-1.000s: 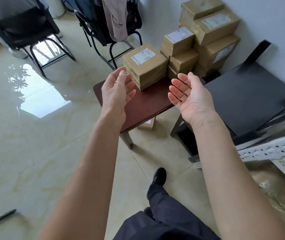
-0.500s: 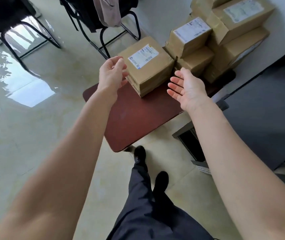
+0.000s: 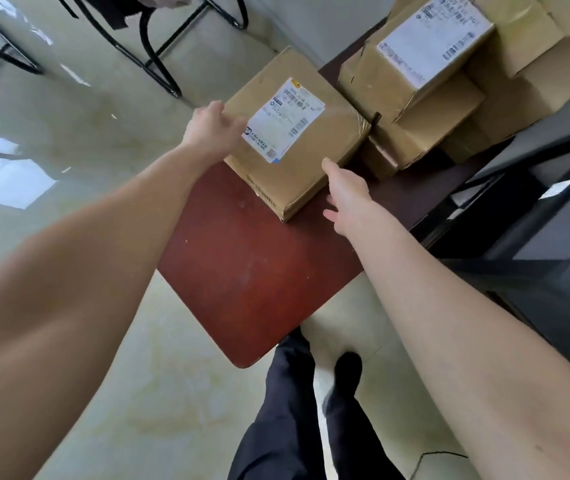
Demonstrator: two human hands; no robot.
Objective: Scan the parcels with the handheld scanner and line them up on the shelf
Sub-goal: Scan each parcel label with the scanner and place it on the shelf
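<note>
Parcel (image 3: 297,140) on table (image 3: 259,271) | left hand (image 3: 212,131), right hand (image 3: 347,194) flank it | fingers spread, touching

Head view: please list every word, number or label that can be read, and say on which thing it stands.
White label on the near parcel: barcodes and print, too blurred to read.
White label on the upper stacked parcel: barcodes and print, too blurred to read.
Dark print along the near parcel's side edge: too small to read.
No text can be read with certainty.
</note>
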